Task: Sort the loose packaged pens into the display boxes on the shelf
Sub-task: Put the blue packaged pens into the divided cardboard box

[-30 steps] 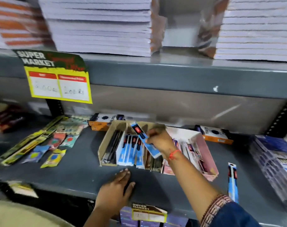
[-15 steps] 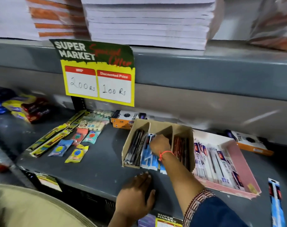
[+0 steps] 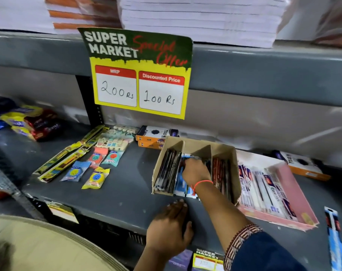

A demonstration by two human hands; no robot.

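Observation:
A brown cardboard display box (image 3: 201, 142) with three compartments stands on the grey shelf (image 3: 117, 194). Black pen packs (image 3: 167, 171) fill its left slot, blue pen packs (image 3: 181, 184) the middle, red ones (image 3: 222, 173) the right. My right hand (image 3: 196, 171) reaches into the middle slot, fingers curled down on a blue pen pack. My left hand (image 3: 169, 229) lies flat, palm down, on the shelf's front edge and holds nothing. A pink display box (image 3: 301, 194) of white pen packs sits to the right. One loose blue pen pack (image 3: 334, 235) lies at the far right.
A yellow price sign (image 3: 140, 75) hangs from the upper shelf (image 3: 264, 71), which carries stacked notebooks (image 3: 201, 16). Small stationery packets (image 3: 96, 178) and long yellow packs (image 3: 66, 157) lie to the left. Orange boxes (image 3: 154, 136) (image 3: 303, 165) sit at the back.
My right hand carried a blue pen pack down into the box's middle slot and now rests low in it. The view has swung left. My left hand stayed on the shelf edge.

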